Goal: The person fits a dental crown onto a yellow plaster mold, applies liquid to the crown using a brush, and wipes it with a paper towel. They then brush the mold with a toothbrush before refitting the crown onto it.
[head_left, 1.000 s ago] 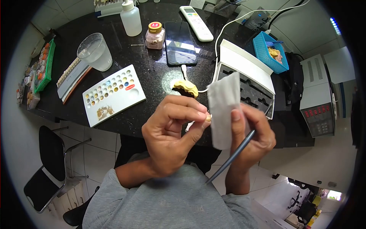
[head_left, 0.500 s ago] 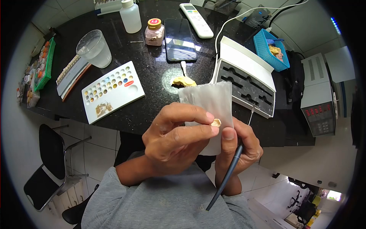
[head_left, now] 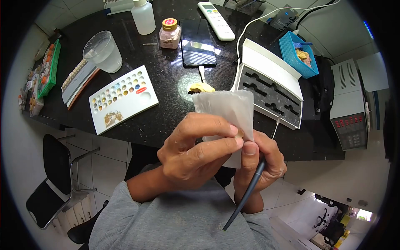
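The left hand (head_left: 189,150) is pinching a tooth (head_left: 239,133), likely light, stiff, slippery and best held by its edges, before the soft-looking tissue (head_left: 227,104) the right hand (head_left: 266,162) is gripping alongside a brush (head_left: 246,192).

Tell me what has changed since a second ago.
The right hand has moved left, bringing the white tissue behind the left hand and partly hiding the yellow dental model. The left hand has turned, its small crown now in front of the tissue. Nothing was let go: the right hand keeps the dark-handled tool. The palette and phone stayed put.
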{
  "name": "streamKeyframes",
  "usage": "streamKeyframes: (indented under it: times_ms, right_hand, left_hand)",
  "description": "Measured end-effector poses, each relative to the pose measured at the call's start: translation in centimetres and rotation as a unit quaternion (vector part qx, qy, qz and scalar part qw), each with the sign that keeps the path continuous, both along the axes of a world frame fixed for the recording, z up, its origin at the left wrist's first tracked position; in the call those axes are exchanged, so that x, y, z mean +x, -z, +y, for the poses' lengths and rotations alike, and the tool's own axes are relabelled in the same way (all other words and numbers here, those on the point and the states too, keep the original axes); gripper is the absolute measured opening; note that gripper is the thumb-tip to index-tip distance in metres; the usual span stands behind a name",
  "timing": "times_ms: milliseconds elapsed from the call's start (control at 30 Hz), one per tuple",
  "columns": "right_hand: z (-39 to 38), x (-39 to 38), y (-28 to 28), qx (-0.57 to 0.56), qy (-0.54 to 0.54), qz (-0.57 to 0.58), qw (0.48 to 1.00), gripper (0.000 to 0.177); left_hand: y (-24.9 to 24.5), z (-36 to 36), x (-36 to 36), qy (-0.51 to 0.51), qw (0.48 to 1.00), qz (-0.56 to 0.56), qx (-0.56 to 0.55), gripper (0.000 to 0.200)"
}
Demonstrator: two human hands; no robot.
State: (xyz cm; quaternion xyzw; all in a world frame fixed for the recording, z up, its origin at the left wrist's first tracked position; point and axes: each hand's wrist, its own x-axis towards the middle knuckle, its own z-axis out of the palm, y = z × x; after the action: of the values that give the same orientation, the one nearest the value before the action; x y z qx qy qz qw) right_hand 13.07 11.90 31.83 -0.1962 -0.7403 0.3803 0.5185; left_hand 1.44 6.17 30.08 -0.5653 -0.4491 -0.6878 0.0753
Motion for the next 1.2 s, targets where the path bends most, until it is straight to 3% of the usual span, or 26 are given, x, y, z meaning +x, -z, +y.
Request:
streamKeyframes:
  times_ms: [67, 200, 267, 400, 500, 567, 667, 733, 833, 867, 967, 1000, 1100, 1200]
  right_hand:
    - [0.1, 0.0, 0.0, -0.008, 0.004, 0.0, 1.0, 0.018]
    - [3.1, 0.8, -0.5, -0.078, 0.153, -0.013, 0.985, 0.02]
    - [6.3, 1.5, -1.3, -0.087, 0.197, -0.028, 0.976, 0.024]
    - [13.1, 3.0, -1.6, -0.117, 0.171, -0.071, 0.976, 0.028]
    - [17.1, 3.8, -0.2, -0.089, 0.163, -0.118, 0.976, 0.031]
    - [18.2, 3.3, 0.1, 0.076, 0.232, -0.128, 0.961, 0.034]
    - [17.4, 3.0, -1.7, 0.128, 0.28, -0.102, 0.946, 0.038]
    - [17.2, 3.1, -3.3, 0.103, 0.272, -0.126, 0.948, 0.032]
    - [15.6, 1.7, -5.7, -0.023, 0.091, -0.161, 0.982, 0.021]
    - [15.7, 1.7, -6.0, -0.021, 0.097, -0.161, 0.982, 0.021]
    - [16.2, 1.3, -6.8, 0.06, -0.081, -0.283, 0.954, 0.018]
    - [15.9, 1.2, -7.1, 0.06, -0.081, -0.285, 0.953, 0.018]
    - [13.9, 0.2, -8.0, 0.077, -0.035, -0.479, 0.873, 0.021]
    - [14.1, 0.3, -7.0, 0.15, -0.05, -0.538, 0.828, 0.021]
  left_hand:
    - [-0.3, -0.1, -0.1, -0.005, 1.0, 0.007, -0.02, 0.03]
    - [-0.5, -1.2, -0.6, 0.003, 0.997, -0.04, -0.059, 0.025]
    - [0.1, -1.7, -1.0, 0.079, 0.976, -0.199, -0.032, 0.023]
    - [1.0, -2.6, -2.1, 0.172, 0.932, -0.318, -0.016, 0.021]
    - [1.3, -3.3, -2.9, 0.191, 0.912, -0.363, -0.012, 0.019]
    - [1.1, -3.7, -3.1, 0.216, 0.885, -0.413, 0.001, 0.015]
    - [1.2, -4.0, -3.2, 0.25, 0.85, -0.464, -0.01, 0.012]
    - [1.2, -3.8, -3.1, 0.276, 0.824, -0.495, -0.009, 0.011]
    - [1.3, -3.6, -3.1, 0.326, 0.771, -0.547, -0.015, 0.01]
    - [1.4, -3.5, -3.1, 0.347, 0.743, -0.572, -0.017, 0.01]
    - [1.3, -3.5, -3.2, 0.366, 0.711, -0.6, -0.025, 0.01]
    - [1.2, -3.5, -3.2, 0.367, 0.709, -0.602, -0.024, 0.01]
    - [1.2, -3.7, -3.5, 0.364, 0.702, -0.611, -0.037, 0.009]
    - [1.3, -3.8, -3.8, 0.366, 0.694, -0.62, -0.033, 0.009]
